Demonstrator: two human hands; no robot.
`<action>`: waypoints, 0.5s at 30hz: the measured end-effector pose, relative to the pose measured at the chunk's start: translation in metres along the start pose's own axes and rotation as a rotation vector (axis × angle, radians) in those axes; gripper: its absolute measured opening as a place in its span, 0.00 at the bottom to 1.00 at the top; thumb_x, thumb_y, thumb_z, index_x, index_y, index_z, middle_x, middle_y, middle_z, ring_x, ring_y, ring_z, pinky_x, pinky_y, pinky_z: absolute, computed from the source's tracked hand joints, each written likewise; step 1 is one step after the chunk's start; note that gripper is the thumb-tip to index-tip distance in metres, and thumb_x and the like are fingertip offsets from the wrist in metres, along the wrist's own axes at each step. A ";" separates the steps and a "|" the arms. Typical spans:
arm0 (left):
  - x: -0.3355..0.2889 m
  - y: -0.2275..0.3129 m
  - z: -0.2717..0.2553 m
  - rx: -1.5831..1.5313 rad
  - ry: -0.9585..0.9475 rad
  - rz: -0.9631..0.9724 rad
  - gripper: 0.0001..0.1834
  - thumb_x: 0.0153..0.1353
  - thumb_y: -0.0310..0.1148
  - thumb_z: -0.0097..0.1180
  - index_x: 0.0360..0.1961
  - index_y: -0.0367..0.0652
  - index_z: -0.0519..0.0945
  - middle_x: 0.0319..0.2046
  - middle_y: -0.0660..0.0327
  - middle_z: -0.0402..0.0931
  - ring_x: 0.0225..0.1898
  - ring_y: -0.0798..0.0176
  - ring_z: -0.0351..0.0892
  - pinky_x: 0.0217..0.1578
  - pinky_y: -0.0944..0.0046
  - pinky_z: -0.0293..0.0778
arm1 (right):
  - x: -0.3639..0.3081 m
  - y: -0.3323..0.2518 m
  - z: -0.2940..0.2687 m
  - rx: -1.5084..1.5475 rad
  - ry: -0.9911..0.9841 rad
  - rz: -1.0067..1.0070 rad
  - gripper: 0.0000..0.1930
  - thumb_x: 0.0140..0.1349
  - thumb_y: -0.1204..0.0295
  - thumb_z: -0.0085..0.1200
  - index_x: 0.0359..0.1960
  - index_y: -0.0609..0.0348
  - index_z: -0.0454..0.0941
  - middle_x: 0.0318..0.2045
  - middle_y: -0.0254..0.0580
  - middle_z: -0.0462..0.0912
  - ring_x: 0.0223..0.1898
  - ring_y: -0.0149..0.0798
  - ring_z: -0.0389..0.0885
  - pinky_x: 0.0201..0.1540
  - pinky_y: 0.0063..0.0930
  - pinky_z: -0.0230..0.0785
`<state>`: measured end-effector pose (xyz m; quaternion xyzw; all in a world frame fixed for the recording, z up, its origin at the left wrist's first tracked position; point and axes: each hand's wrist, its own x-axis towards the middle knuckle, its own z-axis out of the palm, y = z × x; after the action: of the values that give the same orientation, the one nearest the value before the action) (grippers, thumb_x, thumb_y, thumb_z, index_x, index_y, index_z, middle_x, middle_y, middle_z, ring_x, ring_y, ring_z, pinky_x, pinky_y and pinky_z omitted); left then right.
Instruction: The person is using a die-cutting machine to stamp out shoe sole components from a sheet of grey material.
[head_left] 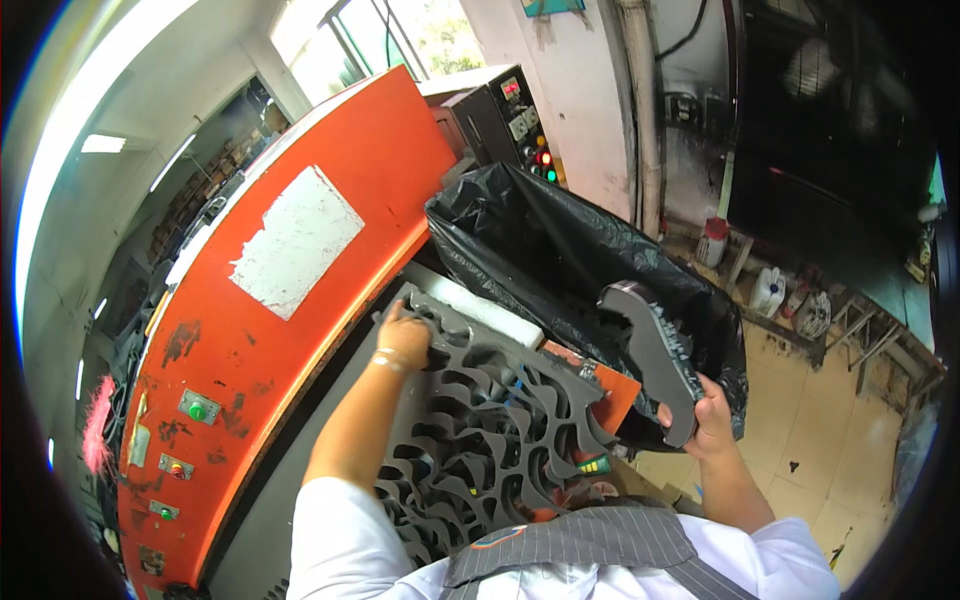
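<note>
My right hand (711,416) is closed around the lower end of a stack of curved, dark grey foam pieces (652,350), held upright at a tilt in front of a black bin bag. My left hand (404,338), with a bracelet at the wrist, reaches to the far corner of a grey foam sheet (480,352). Its index finger is stretched out against the sheet; the other fingers show only in part. Wavy cut-outs run all through this sheet, leaving thin curling strips between them. The sheet lies on a dark flat bed beside the orange machine.
The orange machine (395,140) rises along the left, with push buttons (198,408) on its face. The large black bin bag (560,240) stands open beyond the sheet. Behind it is a control box (520,120) with lit lamps. Bottles (768,292) stand by the far right wall.
</note>
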<state>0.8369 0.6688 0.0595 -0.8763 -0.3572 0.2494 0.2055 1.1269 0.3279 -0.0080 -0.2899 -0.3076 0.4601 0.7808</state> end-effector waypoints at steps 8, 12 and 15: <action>-0.139 -0.048 0.014 -0.556 0.508 -0.363 0.24 0.40 0.29 0.62 0.41 0.40 0.68 0.17 0.55 0.70 0.20 0.52 0.73 0.24 0.56 0.70 | 0.034 0.030 0.002 0.183 0.011 0.113 0.33 0.55 0.53 0.61 0.51 0.71 0.69 0.36 0.44 0.77 0.29 0.33 0.74 0.34 0.28 0.68; -0.216 -0.038 0.024 -0.854 0.137 -0.693 0.08 0.41 0.28 0.53 0.23 0.33 0.72 0.21 0.55 0.72 0.22 0.62 0.69 0.24 0.59 0.65 | 0.039 0.054 0.029 0.127 -0.056 0.221 0.28 0.53 0.65 0.63 0.53 0.67 0.71 0.35 0.36 0.79 0.32 0.26 0.76 0.37 0.21 0.71; -0.257 0.016 0.024 -2.083 0.601 -0.479 0.12 0.47 0.35 0.50 0.31 0.39 0.72 0.30 0.62 0.70 0.28 0.66 0.68 0.28 0.66 0.70 | 0.039 0.060 0.045 -0.158 -0.252 0.277 0.31 0.54 0.60 0.65 0.55 0.64 0.69 0.40 0.36 0.76 0.40 0.26 0.73 0.41 0.21 0.67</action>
<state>0.6719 0.4758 0.1068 -0.5537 -0.4879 -0.4416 -0.5103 1.0761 0.3949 -0.0152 -0.3299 -0.3951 0.5701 0.6403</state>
